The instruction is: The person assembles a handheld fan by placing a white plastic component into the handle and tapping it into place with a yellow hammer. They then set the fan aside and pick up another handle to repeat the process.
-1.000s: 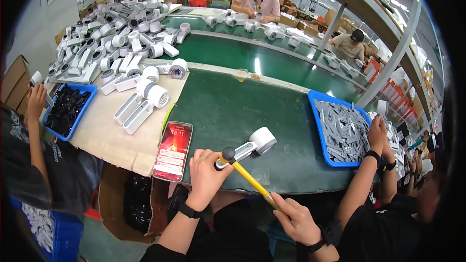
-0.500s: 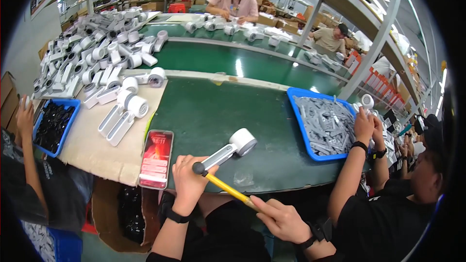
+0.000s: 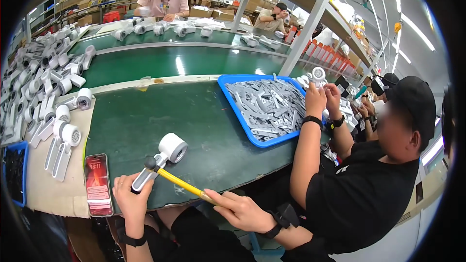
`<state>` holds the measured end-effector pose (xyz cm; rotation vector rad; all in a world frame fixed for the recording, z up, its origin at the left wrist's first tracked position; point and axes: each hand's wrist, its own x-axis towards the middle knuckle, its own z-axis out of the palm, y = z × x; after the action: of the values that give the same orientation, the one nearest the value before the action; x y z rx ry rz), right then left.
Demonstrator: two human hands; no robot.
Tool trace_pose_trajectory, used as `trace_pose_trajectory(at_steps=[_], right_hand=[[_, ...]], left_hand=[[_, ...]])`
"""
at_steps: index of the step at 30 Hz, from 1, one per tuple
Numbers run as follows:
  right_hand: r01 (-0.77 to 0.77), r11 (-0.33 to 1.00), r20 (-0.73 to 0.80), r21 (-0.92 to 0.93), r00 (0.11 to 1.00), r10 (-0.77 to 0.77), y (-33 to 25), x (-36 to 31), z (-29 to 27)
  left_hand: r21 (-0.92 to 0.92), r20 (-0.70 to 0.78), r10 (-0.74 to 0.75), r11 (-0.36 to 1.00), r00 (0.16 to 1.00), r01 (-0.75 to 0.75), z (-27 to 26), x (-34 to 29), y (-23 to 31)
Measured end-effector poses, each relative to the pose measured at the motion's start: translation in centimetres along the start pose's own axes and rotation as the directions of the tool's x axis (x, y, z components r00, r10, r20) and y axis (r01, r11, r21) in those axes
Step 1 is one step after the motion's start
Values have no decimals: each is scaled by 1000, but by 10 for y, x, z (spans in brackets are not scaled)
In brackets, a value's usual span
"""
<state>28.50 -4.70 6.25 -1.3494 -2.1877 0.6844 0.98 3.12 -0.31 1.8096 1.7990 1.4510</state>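
Observation:
My left hand point(image 3: 130, 199) is closed round the lower end of the handle of a white handheld fan point(image 3: 171, 146). The fan lies slanted over the green table, its round head pointing away from me. A small hammer point(image 3: 182, 182) with a black head and yellow handle is gripped in my right hand point(image 3: 241, 210). Its head appears over the fan's grey-rimmed handle, just beyond my left fingers; whether they touch, I cannot tell. Beside my left hand, a phone point(image 3: 99, 184) with a lit red screen lies at the edge of a beige board.
Several similar fans point(image 3: 65, 131) lie on the beige board point(image 3: 73, 196), with a large heap behind. A blue tray point(image 3: 259, 141) of grey strips stands to the right, near a co-worker's hands point(image 3: 320, 99). Another blue bin point(image 3: 24, 174) with black parts is at far left.
The view has swung to the right, so the table's contents sit further left. The hammer head has shifted from the fan handle's lower end to further up it. Both hands keep their grip.

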Motion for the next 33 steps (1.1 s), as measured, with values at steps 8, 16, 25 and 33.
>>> trace_pose_trajectory(at_steps=[8, 16, 25, 33], right_hand=[[-23, 1000, -81, -12, 996, 22, -2, 5, -12], [-11, 1000, -12, -27, 1000, 11, -1, 8, -15], [87, 979, 13, 183, 996, -91, -5, 20, -6], [124, 983, 32, 135, 991, -129, -14, 12, -8]], left_hand=[[4, 12, -23, 1000, 1000, 23, -3, -1, -1], [26, 62, -67, 998, 996, 65, -3, -1, 4], [39, 31, -60, 998, 998, 59, -13, 3, 10], [112, 51, 48, 992, 998, -53, -13, 6, 13]])
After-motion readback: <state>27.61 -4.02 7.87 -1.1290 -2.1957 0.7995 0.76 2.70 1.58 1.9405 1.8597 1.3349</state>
